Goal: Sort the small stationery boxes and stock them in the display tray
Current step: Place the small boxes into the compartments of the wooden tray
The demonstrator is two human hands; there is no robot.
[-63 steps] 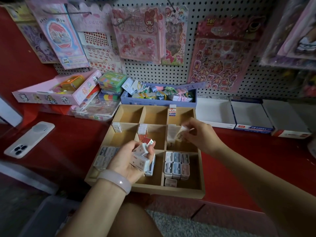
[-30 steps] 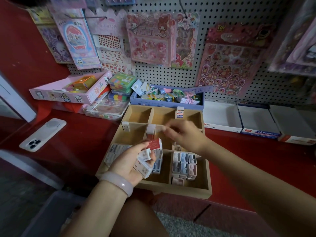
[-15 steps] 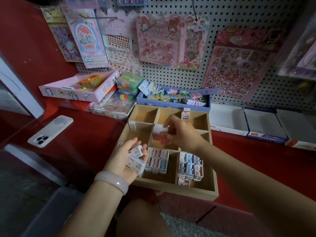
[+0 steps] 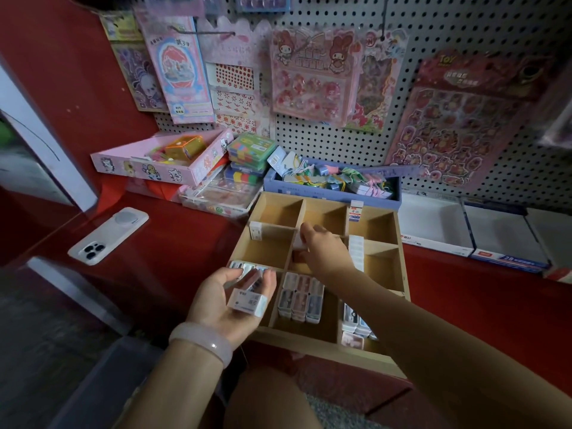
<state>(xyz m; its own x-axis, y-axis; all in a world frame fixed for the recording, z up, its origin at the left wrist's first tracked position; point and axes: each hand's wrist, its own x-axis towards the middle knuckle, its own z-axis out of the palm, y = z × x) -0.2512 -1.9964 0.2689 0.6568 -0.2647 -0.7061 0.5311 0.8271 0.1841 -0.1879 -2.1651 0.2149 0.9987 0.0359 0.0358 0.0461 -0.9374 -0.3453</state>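
Stationery boxes (image 4: 298,297): display tray (image 4: 328,342) partly stocked, back compartments bare.
Left hand (image 4: 223,300) cradles remaining boxes; right hand (image 4: 325,252) pinches one into the centre compartment.

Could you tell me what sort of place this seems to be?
Probably a small stationery shop: sticker sheets hang on a pegboard, and a wooden display tray on the red counter holds small boxed goods.

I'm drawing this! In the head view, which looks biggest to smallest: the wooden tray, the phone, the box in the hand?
1. Wooden display tray
2. White phone
3. Small white box held in the left hand, smallest even though nearest the camera.
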